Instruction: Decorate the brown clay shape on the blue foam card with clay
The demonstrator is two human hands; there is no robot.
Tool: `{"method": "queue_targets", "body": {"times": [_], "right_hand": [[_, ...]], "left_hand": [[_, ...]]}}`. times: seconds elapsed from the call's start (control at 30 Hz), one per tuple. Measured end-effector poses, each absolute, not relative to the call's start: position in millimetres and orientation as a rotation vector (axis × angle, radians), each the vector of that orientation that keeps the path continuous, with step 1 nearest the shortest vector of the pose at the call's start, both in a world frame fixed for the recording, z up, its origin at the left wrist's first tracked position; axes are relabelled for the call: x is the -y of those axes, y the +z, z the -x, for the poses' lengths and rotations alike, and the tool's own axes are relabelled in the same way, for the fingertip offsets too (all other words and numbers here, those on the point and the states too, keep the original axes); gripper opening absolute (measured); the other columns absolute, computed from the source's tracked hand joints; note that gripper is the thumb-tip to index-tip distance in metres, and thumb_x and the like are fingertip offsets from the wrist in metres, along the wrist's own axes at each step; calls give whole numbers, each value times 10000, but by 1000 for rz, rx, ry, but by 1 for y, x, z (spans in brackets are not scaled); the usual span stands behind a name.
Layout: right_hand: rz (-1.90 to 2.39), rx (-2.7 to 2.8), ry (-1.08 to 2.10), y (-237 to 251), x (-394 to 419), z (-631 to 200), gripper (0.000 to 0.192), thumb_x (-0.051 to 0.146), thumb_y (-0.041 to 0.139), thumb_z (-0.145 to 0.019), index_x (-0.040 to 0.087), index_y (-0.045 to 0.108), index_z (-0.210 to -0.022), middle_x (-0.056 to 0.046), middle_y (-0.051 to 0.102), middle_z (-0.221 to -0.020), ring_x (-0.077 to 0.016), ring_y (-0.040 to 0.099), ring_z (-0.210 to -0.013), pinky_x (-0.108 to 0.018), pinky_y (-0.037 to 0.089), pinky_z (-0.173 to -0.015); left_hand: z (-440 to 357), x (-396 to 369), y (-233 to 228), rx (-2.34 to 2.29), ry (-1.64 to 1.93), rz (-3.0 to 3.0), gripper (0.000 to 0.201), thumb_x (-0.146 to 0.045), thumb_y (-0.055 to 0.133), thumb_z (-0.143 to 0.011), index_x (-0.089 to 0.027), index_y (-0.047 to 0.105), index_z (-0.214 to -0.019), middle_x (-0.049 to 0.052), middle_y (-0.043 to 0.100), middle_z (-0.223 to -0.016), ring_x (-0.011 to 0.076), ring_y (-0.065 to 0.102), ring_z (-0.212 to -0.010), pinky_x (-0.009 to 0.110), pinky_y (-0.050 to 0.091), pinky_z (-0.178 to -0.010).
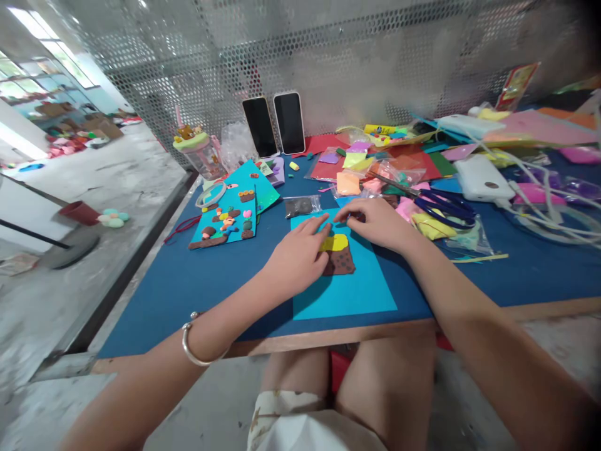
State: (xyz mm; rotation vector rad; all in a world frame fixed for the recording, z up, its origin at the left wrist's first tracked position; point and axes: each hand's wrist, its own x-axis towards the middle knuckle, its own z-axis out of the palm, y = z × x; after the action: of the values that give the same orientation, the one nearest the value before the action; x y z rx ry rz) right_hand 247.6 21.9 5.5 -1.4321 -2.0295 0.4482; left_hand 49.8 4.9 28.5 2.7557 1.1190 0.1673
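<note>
A light blue card [357, 288] lies on the dark blue table [188, 294] in front of me. On it sits a brown clay slab [340, 262] with a yellow clay piece [334, 242] on top. My left hand [293, 257] rests flat on the card, its fingers touching the left side of the clay. My right hand [375, 222] is at the card's upper edge, fingertips pinched close just above the yellow piece. Whether something small sits between those fingertips is not visible.
A finished blue card with clay shapes [225, 222] lies at the left, near a drink cup [200, 150]. Two phones [277, 125] lean on the mesh wall. Coloured papers, clay bags, blue scissors [444, 210], a white power bank [481, 178] and cables crowd the right.
</note>
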Motion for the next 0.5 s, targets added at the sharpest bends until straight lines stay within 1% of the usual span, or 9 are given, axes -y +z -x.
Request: {"method": "queue_targets", "body": {"times": [0.17,0.3,0.5], "right_hand": [[1410,2077,432,7,-23,-249,324,16,465,-722,154,729,-849,-56,740,-880,-189,665,-843,-282,469,-752],[1410,2104,428,7,-24,-249,330,12,461,-717,157,726,-849,-58,738,-889,-193,663,-865,-283,472,-769],[1423,2146,409,10,-22,-248,337,16,454,-729,156,731,-858,-62,734,-907,-197,653,-871,-292,463,-768]], "left_hand": [[-58,-13,19,-1170,74,-2782,535,-149,393,-845,-82,423,-1376,139,336,-1515,282,331,-1387,443,308,-1139],[-61,-12,17,-1228,4,-2773,540,-158,392,-854,-75,418,-1387,129,307,-1531,287,297,-1401,454,307,-1137],[-66,-7,18,-1279,-38,-2776,536,-177,409,-869,-85,422,-1396,126,325,-1524,306,295,-1400,461,316,-1128]]}}
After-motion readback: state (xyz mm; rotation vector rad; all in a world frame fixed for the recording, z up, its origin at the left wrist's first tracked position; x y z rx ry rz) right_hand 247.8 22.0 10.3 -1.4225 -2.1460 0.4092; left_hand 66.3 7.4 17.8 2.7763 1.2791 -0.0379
